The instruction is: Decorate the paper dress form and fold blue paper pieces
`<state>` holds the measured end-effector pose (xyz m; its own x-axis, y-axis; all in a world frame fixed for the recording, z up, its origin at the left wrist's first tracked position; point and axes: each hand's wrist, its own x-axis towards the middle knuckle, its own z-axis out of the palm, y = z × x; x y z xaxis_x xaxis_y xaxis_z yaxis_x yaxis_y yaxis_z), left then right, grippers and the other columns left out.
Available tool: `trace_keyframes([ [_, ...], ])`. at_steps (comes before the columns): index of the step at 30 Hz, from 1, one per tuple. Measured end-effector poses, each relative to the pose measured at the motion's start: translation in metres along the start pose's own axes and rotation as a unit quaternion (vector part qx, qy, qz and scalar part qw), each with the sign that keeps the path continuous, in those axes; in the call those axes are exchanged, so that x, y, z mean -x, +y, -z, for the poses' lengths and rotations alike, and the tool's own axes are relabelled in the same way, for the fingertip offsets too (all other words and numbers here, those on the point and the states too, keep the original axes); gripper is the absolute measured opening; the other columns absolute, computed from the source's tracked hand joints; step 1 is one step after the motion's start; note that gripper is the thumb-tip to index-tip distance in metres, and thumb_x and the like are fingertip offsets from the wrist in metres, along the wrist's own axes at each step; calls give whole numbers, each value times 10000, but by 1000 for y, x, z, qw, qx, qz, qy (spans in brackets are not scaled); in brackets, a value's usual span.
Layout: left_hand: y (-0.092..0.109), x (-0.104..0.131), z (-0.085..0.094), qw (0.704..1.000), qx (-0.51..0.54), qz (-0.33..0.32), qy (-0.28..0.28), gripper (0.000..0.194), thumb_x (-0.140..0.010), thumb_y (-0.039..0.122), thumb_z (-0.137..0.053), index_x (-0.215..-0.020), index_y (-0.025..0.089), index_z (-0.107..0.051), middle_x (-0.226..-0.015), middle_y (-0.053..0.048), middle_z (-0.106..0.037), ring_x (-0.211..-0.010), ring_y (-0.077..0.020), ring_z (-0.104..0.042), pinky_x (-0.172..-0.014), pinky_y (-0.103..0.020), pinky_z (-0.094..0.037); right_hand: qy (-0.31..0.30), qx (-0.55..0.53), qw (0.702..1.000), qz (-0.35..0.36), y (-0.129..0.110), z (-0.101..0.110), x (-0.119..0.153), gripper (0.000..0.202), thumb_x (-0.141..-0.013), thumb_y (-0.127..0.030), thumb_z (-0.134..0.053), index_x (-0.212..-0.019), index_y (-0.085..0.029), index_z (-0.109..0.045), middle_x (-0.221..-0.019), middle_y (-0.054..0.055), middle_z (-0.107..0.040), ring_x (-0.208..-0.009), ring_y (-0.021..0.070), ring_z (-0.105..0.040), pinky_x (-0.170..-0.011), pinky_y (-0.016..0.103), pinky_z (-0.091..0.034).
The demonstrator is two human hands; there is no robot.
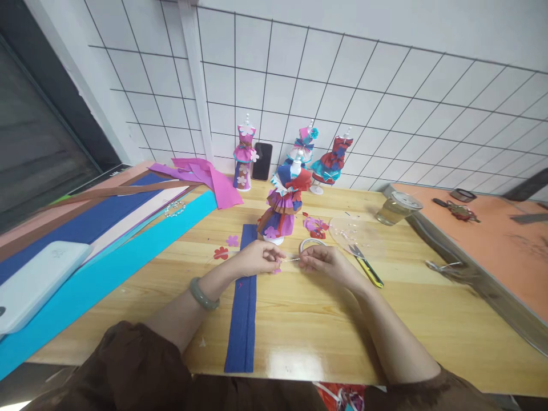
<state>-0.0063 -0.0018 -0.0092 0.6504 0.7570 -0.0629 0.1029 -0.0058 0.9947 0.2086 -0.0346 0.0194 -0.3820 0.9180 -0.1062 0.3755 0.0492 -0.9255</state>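
My left hand has its fingers pinched at one end of a thin, pale strand, with a pink paper flower just under its fingertips. The strand's other end is pinched in my right hand, beside a roll of white tape. Behind both hands stands a small dress form in red, blue, brown and pink paper. A dark blue paper strip lies under my left hand. Red and purple paper flowers lie left of it.
Three more dressed forms and a black phone stand at the wall. Coloured paper strips and a white phone lie left. On the right are a yellow cutter, a bead dish and a drink cup.
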Motion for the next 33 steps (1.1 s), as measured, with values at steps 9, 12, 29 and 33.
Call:
trace_keyframes([
  [9, 3, 1, -3, 1000, -26, -13, 12, 267, -605, 172, -621, -854, 76, -610, -677, -24, -584, -619, -81, -527, -589, -204, -421, 16, -1, 1000, -12, 14, -2, -5, 253, -687, -385, -595, -767, -145, -588, -701, 26, -570, -599, 118, -514, -530, 232, -399],
  [12, 3, 1, -4, 999, -44, -18, 18, 264, -600, 192, -632, -840, 81, -621, -697, -32, -595, -635, -84, -527, -599, -203, -416, 23, 10, 1000, -14, 15, -5, -4, 232, -697, -364, -587, -763, -141, -579, -697, 18, -561, -581, 102, -495, -519, 218, -373],
  [29, 6, 3, -6, 999, -42, -2, 14, 278, -645, 261, -615, -861, 86, -614, -736, -69, -642, -665, -123, -587, -624, -236, -457, 46, 28, 999, 8, 7, -6, -3, 236, -719, -377, -559, -749, -144, -581, -642, 10, -539, -537, 102, -482, -510, 228, -377],
  [33, 5, 2, -6, 1000, -8, 1, 18, 303, -647, 239, -616, -901, 77, -582, -761, -82, -633, -698, -137, -605, -642, -262, -474, 35, 2, 999, 14, 4, -6, -2, 255, -708, -387, -574, -780, -144, -598, -662, 18, -553, -541, 104, -494, -509, 230, -390],
])
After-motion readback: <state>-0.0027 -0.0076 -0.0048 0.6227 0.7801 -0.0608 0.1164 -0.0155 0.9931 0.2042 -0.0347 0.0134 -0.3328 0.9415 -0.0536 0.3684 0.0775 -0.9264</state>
